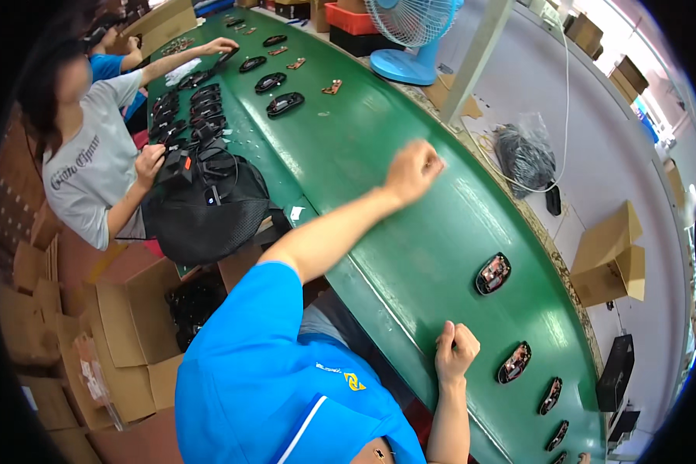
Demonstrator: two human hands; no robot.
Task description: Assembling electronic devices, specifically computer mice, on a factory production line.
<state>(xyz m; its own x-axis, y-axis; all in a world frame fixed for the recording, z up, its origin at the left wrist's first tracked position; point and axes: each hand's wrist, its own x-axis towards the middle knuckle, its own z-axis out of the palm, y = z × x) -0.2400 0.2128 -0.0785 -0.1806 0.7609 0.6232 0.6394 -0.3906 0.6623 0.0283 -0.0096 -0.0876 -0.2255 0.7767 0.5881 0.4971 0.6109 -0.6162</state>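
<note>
My left hand [414,172], at the end of an arm stretched across the green belt [348,147], is closed with its fingers curled; whatever may be inside is hidden. Nearer to me, my right hand [457,352] makes a loose fist over the belt, thumb on top, with nothing showing in it. Beyond it lies an open black oval shell with a circuit board [493,274], resembling the bottom half of a computer mouse. A similar shell [514,363] sits to its right. Neither hand touches a shell.
Several more mouse-like shells [284,104] and loose reddish circuit boards [332,87] lie farther left. A co-worker in grey [93,162] works there beside a black backpack [216,213]. A blue fan [410,46], a post [475,62] and a cardboard box [607,259] line the far edge.
</note>
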